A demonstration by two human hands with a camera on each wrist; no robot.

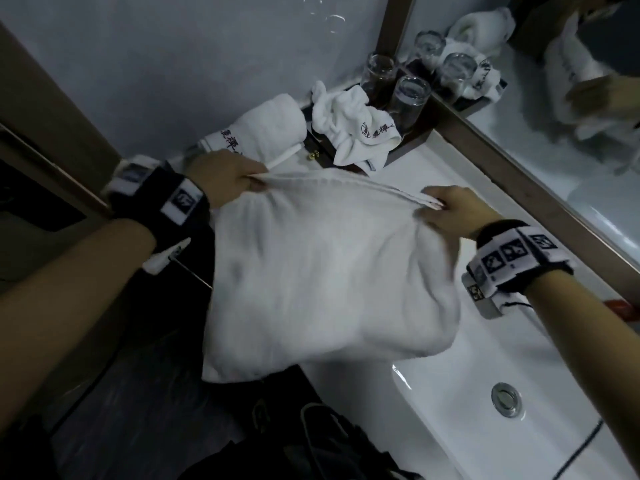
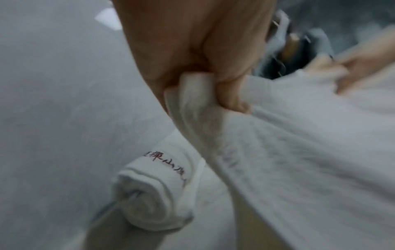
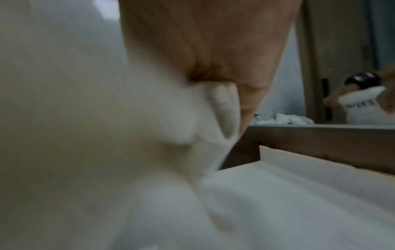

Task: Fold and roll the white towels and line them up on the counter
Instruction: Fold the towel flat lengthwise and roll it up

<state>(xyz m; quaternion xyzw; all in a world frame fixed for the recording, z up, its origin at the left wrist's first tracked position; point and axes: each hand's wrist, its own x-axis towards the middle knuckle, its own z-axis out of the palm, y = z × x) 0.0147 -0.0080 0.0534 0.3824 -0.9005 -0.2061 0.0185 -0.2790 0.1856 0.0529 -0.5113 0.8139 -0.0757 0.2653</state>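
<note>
A large white towel hangs folded double between my two hands above the counter's front edge, blurred by motion. My left hand pinches its left top corner, thumb curled over the cloth. At the right top corner my right hand pinches the doubled edge. A rolled white towel with dark lettering lies on the counter at the back left, just beyond my left hand, and shows below it in the left wrist view. A crumpled white towel lies on the dark wooden tray.
The white counter runs along a wood-framed mirror. A dark tray at the back holds drinking glasses. A sink basin with a metal drain sits at the lower right. A grey wall stands to the left; dark bags lie on the floor.
</note>
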